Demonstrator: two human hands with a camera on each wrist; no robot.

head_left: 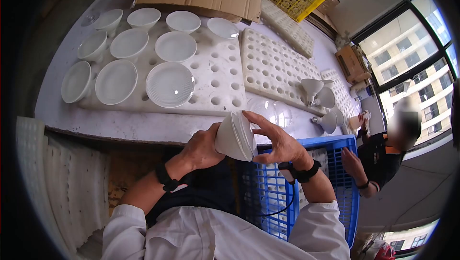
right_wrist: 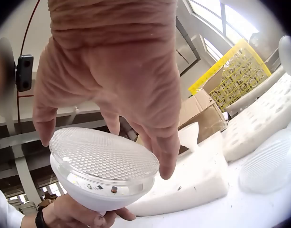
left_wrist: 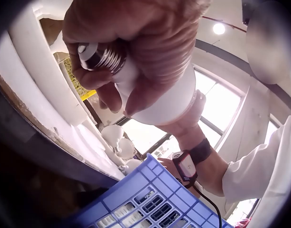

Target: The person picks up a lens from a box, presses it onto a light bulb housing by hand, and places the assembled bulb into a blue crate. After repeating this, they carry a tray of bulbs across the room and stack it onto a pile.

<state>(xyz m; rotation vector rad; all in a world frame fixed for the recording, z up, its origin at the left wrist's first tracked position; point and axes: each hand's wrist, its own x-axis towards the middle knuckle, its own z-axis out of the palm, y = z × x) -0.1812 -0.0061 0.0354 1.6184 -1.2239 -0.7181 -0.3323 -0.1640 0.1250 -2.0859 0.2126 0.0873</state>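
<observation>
While clear cover [right_wrist: 105, 154] is resting on white lamp [head_left: 229, 139] by table's [head_left: 158, 127] near edge, seemingly not pressed home, we are gripping lamp's neck, left hand [head_left: 200, 148] curled; holding right hand [head_left: 283, 145] spread round cover. Far left: ten lamps [head_left: 116, 82] standing on foam board [head_left: 204, 91], completion unclear.

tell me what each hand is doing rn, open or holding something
Left hand: closed, holding the bulb around its screw-base end.
Right hand: open, fingers spread at the rim of the clear cover.
</observation>
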